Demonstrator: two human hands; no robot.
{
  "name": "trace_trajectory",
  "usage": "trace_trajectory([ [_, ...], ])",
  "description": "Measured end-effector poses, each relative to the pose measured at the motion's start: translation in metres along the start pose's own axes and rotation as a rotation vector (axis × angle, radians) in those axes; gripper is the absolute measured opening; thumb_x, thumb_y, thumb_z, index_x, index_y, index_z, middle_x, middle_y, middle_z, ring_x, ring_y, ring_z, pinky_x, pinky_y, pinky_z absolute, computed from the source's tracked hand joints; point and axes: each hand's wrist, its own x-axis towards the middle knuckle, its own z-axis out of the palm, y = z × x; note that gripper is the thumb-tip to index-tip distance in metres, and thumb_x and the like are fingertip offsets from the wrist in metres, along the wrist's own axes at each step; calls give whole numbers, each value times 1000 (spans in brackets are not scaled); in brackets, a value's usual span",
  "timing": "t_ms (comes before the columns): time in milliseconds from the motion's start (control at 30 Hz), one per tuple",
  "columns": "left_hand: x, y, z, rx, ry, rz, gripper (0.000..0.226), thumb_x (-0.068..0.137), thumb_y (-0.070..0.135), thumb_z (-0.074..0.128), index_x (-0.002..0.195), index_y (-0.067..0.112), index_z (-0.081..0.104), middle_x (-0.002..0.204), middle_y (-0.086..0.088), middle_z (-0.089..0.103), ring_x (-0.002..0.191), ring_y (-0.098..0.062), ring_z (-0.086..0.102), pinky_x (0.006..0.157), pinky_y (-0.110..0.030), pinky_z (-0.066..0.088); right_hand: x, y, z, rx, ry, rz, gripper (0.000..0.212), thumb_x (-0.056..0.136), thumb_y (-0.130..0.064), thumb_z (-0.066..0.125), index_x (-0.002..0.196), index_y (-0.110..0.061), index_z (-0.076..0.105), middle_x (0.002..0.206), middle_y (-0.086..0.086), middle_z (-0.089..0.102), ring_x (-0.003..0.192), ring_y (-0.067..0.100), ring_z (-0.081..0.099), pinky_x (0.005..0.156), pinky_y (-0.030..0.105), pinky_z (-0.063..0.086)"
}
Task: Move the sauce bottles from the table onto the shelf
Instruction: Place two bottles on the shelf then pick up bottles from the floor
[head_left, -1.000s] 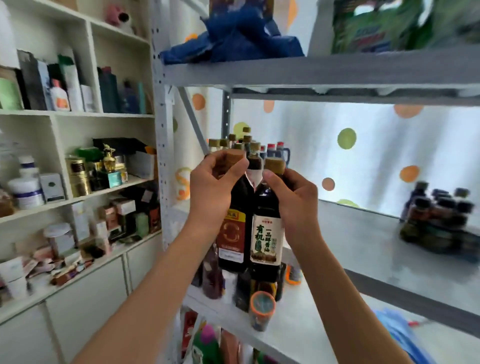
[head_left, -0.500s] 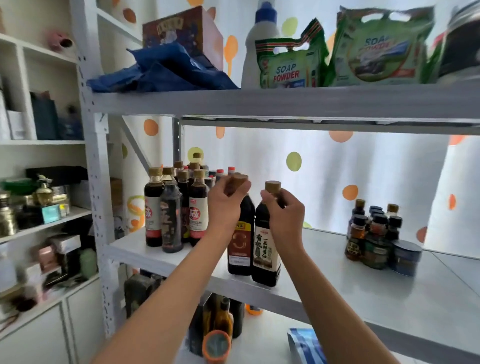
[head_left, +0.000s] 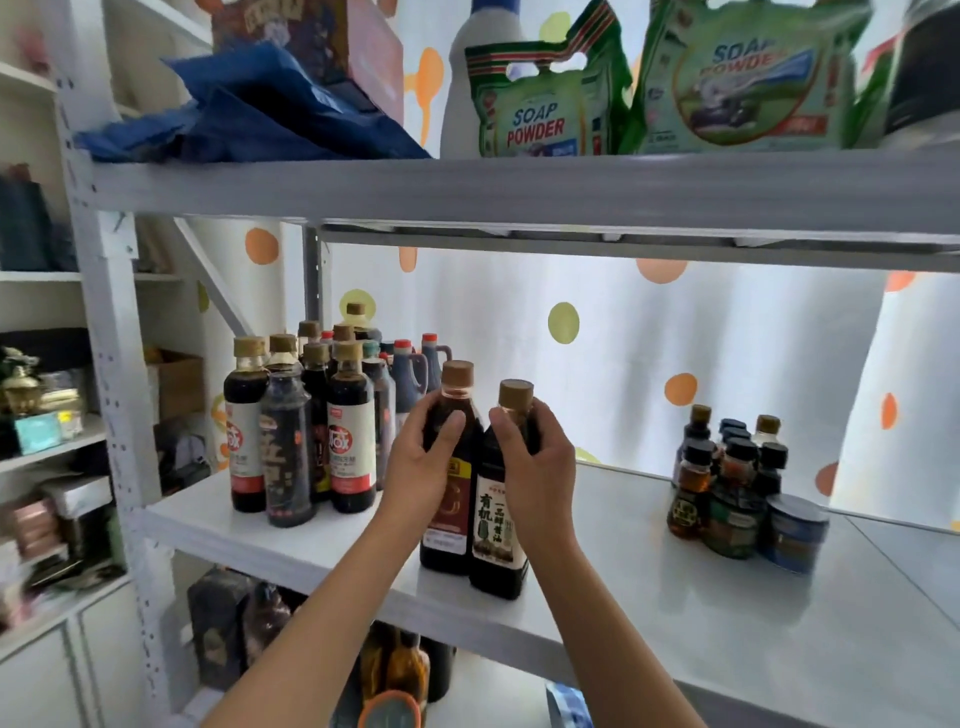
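Two dark sauce bottles are held upright on the white metal shelf (head_left: 675, 613).
The red-labelled bottle (head_left: 451, 499) is gripped by the left hand (head_left: 423, 467), the cream-labelled bottle (head_left: 493, 530) by the right hand (head_left: 535, 467); behind stands a cluster of dark bottles (head_left: 306, 421).

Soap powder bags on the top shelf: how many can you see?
2. One soap powder bag stands beside the white bottle; the other bag is right of it. More may sit hidden behind.
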Motion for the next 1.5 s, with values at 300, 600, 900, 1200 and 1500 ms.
trace_trajectory([
  [300,-46,-50,-21,118,-127,-145,48,88,25,70,129,34,48,104,24,67,101,3,64,74,-10,50,-29,26,-13,-51,-158,-2,57,98,-19,59,140,-44,30,123,-13,61,105,2,64,88,19,52],
  [600,-50,-72,-20,397,54,-99,61,71,35,84,123,28,52,115,12,60,105,-7,59,92,-34,53,-42,32,-46,-537,-316,190,78,78,-13,81,140,-32,36,113,-4,68,105,17,66,68,15,50],
  [900,-5,-88,-12,443,-49,-115,47,79,30,79,120,27,56,114,9,66,106,-11,62,92,-34,53,-8,56,-34,-565,-277,210,69,73,-17,86,130,-26,50,105,-3,70,97,17,68,76,34,61],
  [1200,48,-113,3,515,15,-138,61,63,48,84,110,26,53,103,10,67,94,-11,65,77,-30,55,57,101,-26,-540,-355,232,70,70,-14,87,129,-26,50,104,0,72,97,18,69,77,41,62],
  [1500,72,-123,27,737,132,-108,73,62,48,80,119,27,39,107,7,61,94,-16,62,75,-27,51,151,153,-23,-499,-409,331,67,68,-8,87,124,-20,50,101,8,68,95,28,68,69,44,62],
])
